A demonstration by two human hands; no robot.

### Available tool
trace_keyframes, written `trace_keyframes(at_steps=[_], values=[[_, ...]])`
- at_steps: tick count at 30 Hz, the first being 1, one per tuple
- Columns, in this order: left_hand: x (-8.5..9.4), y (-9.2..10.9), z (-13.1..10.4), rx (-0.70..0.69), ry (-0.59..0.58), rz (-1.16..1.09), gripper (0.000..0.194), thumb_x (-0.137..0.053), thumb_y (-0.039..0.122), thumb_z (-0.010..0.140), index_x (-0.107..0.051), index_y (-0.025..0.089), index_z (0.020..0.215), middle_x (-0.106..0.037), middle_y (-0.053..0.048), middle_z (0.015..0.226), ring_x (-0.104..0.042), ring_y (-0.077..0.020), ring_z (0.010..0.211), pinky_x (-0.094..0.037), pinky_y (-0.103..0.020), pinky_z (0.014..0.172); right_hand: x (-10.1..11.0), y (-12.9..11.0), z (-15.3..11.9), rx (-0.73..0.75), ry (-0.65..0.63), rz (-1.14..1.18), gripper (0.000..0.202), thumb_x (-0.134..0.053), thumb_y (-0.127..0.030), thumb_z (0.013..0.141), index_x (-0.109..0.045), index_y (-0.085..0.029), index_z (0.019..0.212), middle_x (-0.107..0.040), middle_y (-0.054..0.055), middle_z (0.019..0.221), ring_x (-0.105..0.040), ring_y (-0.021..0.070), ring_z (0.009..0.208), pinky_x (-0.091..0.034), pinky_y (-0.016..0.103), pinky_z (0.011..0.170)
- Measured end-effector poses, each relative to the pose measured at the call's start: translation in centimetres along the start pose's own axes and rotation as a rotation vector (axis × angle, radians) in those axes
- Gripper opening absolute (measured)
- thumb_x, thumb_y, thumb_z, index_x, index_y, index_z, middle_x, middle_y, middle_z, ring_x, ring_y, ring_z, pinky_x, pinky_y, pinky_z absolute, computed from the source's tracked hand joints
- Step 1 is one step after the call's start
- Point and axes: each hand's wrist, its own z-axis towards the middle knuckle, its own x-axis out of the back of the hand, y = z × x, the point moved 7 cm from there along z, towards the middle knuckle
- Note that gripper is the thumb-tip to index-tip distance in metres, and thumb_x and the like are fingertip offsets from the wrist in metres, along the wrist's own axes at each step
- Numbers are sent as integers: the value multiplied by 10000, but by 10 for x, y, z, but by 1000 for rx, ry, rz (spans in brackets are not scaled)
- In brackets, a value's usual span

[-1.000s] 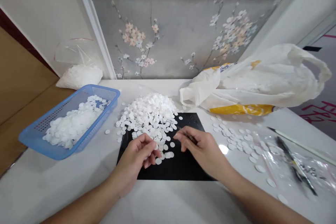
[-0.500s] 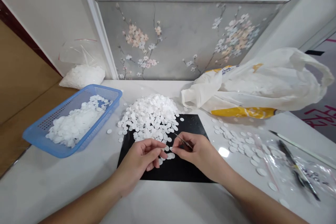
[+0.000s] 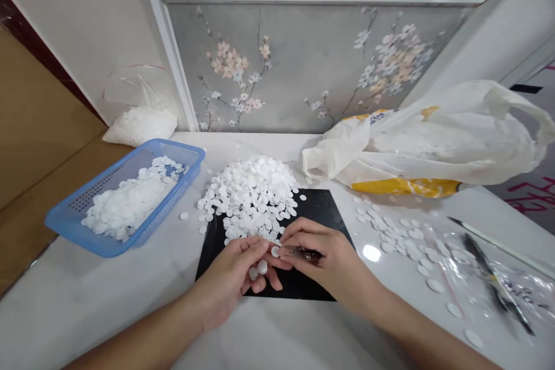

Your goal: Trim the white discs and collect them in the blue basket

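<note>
Metal tool (image 3: 300, 252) partly hidden in right fingers (image 3: 306, 226); writing (image 3: 525, 293) on clear pouch (image 3: 472, 298) too blurred to read.

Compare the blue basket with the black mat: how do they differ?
The blue basket has raised, perforated walls; the black mat lies flat.
The basket is at the picture's left; the mat is near the centre.
Both bear many white discs.

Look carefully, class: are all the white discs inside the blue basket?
No, a large heap of white discs lies outside the blue basket, spreading onto the black mat.
</note>
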Motion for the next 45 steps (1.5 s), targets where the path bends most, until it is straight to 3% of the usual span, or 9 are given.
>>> trace_keyframes(at_steps=[6, 12, 18, 24, 29, 34, 37, 41, 45], values=[[7, -4, 3, 34, 63, -4, 383, -534, 469, 834, -650, 104, 853, -710, -169, 912, -589, -126, 610, -275, -207, 461, 24, 19, 5, -98, 87, -170, 142, -562, -265, 841, -685, -224, 782, -606, 12, 791, -568, 147, 658, -434, 262, 575], [16, 2, 4, -16, 101, 25, 253, -624, 394, 794, -601, 142, 783, -711, -92, 785, -532, -83, 558, -251, -185, 441, 14, 35, 7, -123, -38, -280, 120, -603, -230, 811, -712, -255, 855, -576, -1, 774, -552, 141, 628, -428, 262, 564], [15, 5, 3, -14, 114, 47, 336, -536, 442, 844, -633, 121, 825, -707, -123, 822, -552, -94, 571, -269, -193, 453, 10, 25, 8, -84, -58, -323, 122, -587, -151, 785, -612, -204, 678, -558, -14, 746, -537, 117, 597, -421, 241, 553], [9, 0, 0, 15, 81, 14, 367, -526, 475, 835, -634, 125, 843, -704, -116, 819, -618, -142, 615, -285, -208, 471, 10, 2, 3, 56, 50, -288, 111, -536, -115, 786, -545, -206, 722, -581, -3, 739, -532, 116, 592, -421, 218, 526], [7, -1, 0, 20, 70, -6, 348, -511, 456, 850, -641, 136, 886, -670, -60, 721, -633, -149, 663, -333, -208, 513, -11, -13, -4, 188, -99, -284, 162, -520, -82, 786, -614, -211, 760, -593, 27, 799, -545, 122, 626, -429, 222, 528], [8, 1, 0, 12, 65, -24, 358, -533, 466, 833, -639, 129, 894, -694, -98, 787, -657, -177, 694, -333, -215, 511, 6, 1, -1, 27, 0, -190, 102, -551, -194, 838, -623, -223, 772, -620, 13, 774, -576, 143, 657, -432, 238, 549], [9, 1, 1, 13, 71, -10, 336, -588, 461, 798, -627, 134, 861, -710, -130, 872, -663, -184, 710, -326, -217, 505, 18, 12, 2, -64, 37, -243, 188, -490, -277, 891, -597, -221, 746, -624, 2, 712, -579, 154, 647, -439, 262, 590], [18, 7, 3, -43, 146, 47, 224, -672, 352, 746, -575, 153, 782, -698, -82, 766, -601, -119, 598, -281, -200, 462, 14, 21, 4, -102, -32, -311, 170, -502, -229, 877, -635, -220, 771, -617, 1, 784, -595, 148, 687, -439, 263, 628], [25, 11, 3, -62, 216, 4, 117, -603, 262, 769, -573, 162, 822, -641, -26, 674, -528, -84, 547, -261, -187, 454, 1, 26, 3, -140, -95, -343, 28, -634, -202, 782, -644, -220, 763, -589, -8, 789, -574, 139, 646, -431, 258, 603]])
